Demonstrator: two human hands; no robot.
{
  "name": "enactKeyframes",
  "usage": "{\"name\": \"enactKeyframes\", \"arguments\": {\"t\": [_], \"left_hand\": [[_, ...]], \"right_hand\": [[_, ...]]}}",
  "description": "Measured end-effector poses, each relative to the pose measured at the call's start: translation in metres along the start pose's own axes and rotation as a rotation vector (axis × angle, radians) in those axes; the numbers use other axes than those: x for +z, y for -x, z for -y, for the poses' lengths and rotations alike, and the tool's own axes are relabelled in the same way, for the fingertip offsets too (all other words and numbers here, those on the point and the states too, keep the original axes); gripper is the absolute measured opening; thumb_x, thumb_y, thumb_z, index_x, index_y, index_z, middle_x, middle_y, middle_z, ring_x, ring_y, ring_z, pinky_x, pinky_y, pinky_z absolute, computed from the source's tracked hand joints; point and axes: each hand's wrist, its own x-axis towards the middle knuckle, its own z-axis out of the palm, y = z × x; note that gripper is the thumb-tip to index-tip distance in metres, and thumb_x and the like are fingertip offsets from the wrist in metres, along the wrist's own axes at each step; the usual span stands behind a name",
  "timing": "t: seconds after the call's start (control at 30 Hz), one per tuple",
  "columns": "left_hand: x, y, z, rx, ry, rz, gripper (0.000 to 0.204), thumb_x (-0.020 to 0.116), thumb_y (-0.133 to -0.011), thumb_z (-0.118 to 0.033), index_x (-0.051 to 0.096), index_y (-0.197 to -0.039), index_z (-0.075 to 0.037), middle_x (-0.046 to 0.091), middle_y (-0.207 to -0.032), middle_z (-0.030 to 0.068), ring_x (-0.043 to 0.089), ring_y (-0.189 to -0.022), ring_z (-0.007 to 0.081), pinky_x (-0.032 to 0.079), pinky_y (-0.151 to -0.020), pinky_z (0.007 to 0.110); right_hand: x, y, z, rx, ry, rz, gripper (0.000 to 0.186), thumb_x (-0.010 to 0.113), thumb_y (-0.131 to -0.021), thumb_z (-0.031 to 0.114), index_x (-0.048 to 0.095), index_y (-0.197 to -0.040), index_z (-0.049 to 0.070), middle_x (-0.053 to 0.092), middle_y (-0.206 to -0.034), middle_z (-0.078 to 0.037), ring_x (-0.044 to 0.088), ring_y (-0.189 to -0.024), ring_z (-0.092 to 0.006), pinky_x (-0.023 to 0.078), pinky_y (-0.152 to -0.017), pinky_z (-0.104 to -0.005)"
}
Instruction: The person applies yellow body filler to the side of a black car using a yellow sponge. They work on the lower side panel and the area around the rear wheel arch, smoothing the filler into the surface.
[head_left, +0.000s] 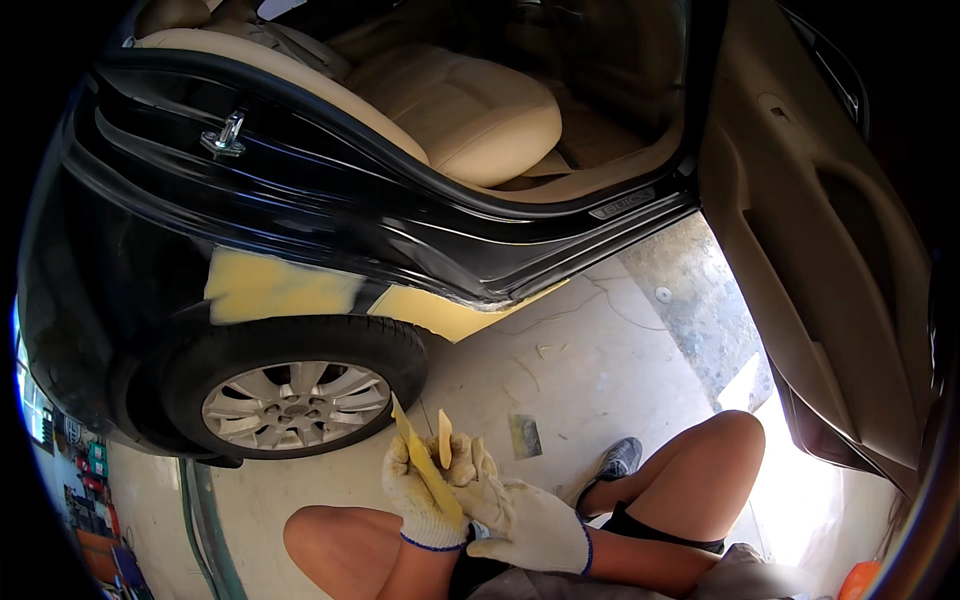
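Both my hands wear off-white knit work gloves and meet in front of my lap, below the rear wheel. My left hand (pixel 402 480) is closed on a thin, flat yellow piece (pixel 424 470) held upright, its pointed corner sticking up past the fingers. Against it, my right hand (pixel 500 505) has bent fingers closed around a narrow pale-yellow strip (pixel 445 436), seen nearly edge-on. What exactly these pieces are cannot be made out. Ahead, the black car (pixel 130 250) has yellow patches (pixel 285 288) above the wheel arch and along the lower sill (pixel 435 312).
The car's rear door (pixel 800 250) stands wide open at the right, showing a tan seat (pixel 460 110). The rear wheel (pixel 297 405) is close at left. A small grey-yellow rectangle (pixel 525 437) lies on the concrete floor (pixel 590 370). My shoe (pixel 622 458) rests nearby. A green hose-like line (pixel 200 520) runs lower left.
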Motion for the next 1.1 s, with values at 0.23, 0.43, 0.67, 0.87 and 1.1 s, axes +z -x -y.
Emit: {"name": "enactKeyframes", "arguments": {"t": [0.23,0.43,0.67,0.87,1.1], "left_hand": [[-0.012,-0.010,-0.063,0.226,0.170,0.086,0.037,0.058,-0.100,-0.042,0.067,-0.099,-0.006,0.066,-0.096,0.0111,0.064,-0.085,0.0264,0.036,-0.042,0.028],[-0.026,-0.007,-0.057,0.284,0.013,0.035,0.036,0.055,-0.101,-0.042,0.067,-0.106,-0.009,0.068,-0.102,0.0102,0.067,-0.084,0.0260,0.039,-0.043,0.028],[0.011,-0.002,-0.081,0.390,-0.079,-0.217,0.046,0.051,-0.100,-0.048,0.066,-0.103,-0.005,0.069,-0.086,0.0169,0.065,-0.061,0.0275,0.045,-0.039,0.028],[0.009,-0.004,-0.063,0.154,-0.361,0.055,0.049,0.054,-0.097,-0.045,0.062,-0.115,0.000,0.067,-0.093,0.0256,0.068,-0.072,0.0338,0.056,-0.055,0.046],[0.005,-0.012,-0.079,0.309,-0.628,-0.054,0.060,0.056,-0.093,-0.051,0.066,-0.113,0.005,0.070,-0.090,0.0191,0.067,-0.068,0.0270,0.054,-0.061,0.035]], "right_hand": [[0.008,0.044,-0.016,0.098,-0.120,0.022,0.060,0.065,-0.100,0.030,0.048,-0.152,0.006,0.052,-0.152,-0.015,0.057,-0.132,-0.0314,0.045,-0.108,-0.0369],[0.029,0.081,-0.062,0.298,-1.041,0.321,0.057,0.057,-0.105,0.013,0.038,-0.156,-0.003,0.044,-0.158,-0.012,0.039,-0.147,-0.0180,0.034,-0.117,-0.0323],[-0.020,0.110,-0.049,0.374,-1.347,0.132,0.056,0.058,-0.105,0.011,0.037,-0.156,0.003,0.051,-0.151,-0.017,0.050,-0.138,-0.0228,0.036,-0.117,-0.0351],[-0.016,-0.003,-0.112,0.691,-0.424,-0.349,0.035,0.069,-0.095,0.031,0.069,-0.121,0.007,0.068,-0.125,-0.014,0.071,-0.100,-0.0239,0.054,-0.087,-0.0370],[-0.020,-0.103,-0.229,0.476,0.238,-0.605,0.047,0.064,-0.089,0.013,0.059,-0.136,0.009,0.057,-0.139,-0.012,0.059,-0.123,-0.0325,0.051,-0.101,-0.0445]]}}
